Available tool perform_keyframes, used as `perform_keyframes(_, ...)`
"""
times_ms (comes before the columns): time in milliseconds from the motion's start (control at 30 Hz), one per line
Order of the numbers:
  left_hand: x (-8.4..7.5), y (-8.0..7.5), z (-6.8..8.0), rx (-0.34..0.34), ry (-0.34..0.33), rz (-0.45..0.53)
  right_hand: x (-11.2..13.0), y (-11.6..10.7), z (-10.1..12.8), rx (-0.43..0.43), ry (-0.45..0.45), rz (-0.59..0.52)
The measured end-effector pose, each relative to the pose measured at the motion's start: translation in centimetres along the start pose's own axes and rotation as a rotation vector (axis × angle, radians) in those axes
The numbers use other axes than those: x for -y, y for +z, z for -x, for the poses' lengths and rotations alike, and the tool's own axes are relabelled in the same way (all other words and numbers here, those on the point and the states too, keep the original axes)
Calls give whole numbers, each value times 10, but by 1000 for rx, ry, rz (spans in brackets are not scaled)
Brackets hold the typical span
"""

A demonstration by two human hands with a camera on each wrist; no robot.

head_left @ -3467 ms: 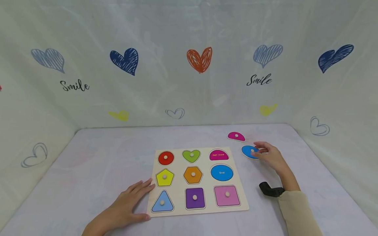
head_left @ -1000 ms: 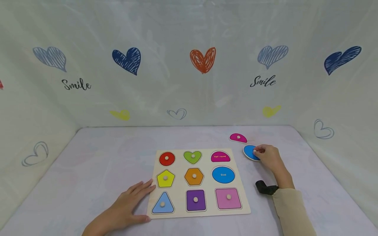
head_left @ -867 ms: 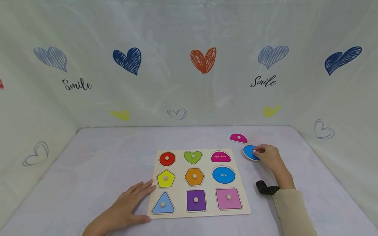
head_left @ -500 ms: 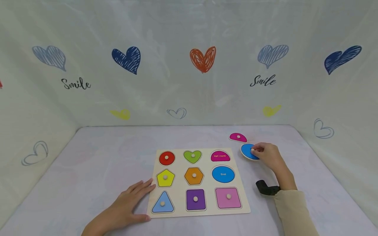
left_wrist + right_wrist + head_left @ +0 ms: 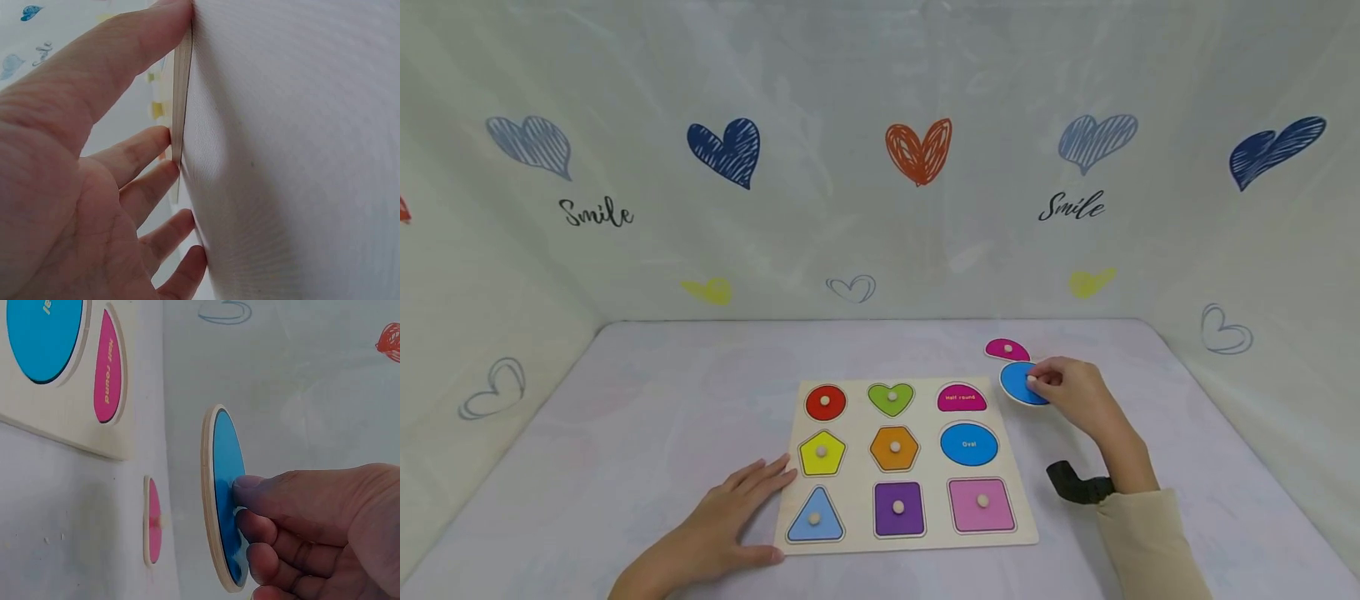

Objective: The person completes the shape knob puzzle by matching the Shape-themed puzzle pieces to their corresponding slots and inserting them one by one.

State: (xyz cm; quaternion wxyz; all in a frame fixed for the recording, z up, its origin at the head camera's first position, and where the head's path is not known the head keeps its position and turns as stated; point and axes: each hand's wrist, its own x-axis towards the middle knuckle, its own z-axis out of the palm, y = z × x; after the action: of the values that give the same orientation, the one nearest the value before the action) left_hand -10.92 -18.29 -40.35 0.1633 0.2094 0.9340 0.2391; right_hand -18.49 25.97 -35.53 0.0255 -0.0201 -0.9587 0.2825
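My right hand (image 5: pixel 1078 396) pinches the small knob of a blue oval puzzle piece (image 5: pixel 228 481), which hangs clear of the table just right of the board. The wooden shape puzzle board (image 5: pixel 857 500) lies flat in the middle. My left hand (image 5: pixel 718 517) rests at its left side, straight fingers and thumb touching the edge; the left wrist view shows the board's edge (image 5: pixel 181 87) against the fingertips. On the board, the oval recess (image 5: pixel 969 458) and the half-round recess (image 5: pixel 962 406) hold no pieces. Behind the oval, a magenta half-round piece (image 5: pixel 1000 346) lies on the table.
Several knobbed pieces sit in the board, among them a red circle (image 5: pixel 817 408), an orange hexagon (image 5: pixel 883 457) and a pink rectangle (image 5: pixel 970 518). A black strap-like device (image 5: pixel 1071 485) is on my right wrist. A printed curtain (image 5: pixel 820 225) rises behind the table (image 5: pixel 662 375).
My right hand has taken the blue oval by its knob, lifted it and carried it left toward the board. The left hand stays at the board's edge.
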Motion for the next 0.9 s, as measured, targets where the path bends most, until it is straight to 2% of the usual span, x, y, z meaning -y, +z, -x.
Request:
perform_keyframes(300,1,1,0,2,-3,10,19,2,9,-1,-107,0)
perform_keyframes(567,2,-1,0,-11,32,-4,33,11,11,73,-171,2)
perform_keyframes(900,0,-1,0,10,-2,24,44,30,13,174,-207,33)
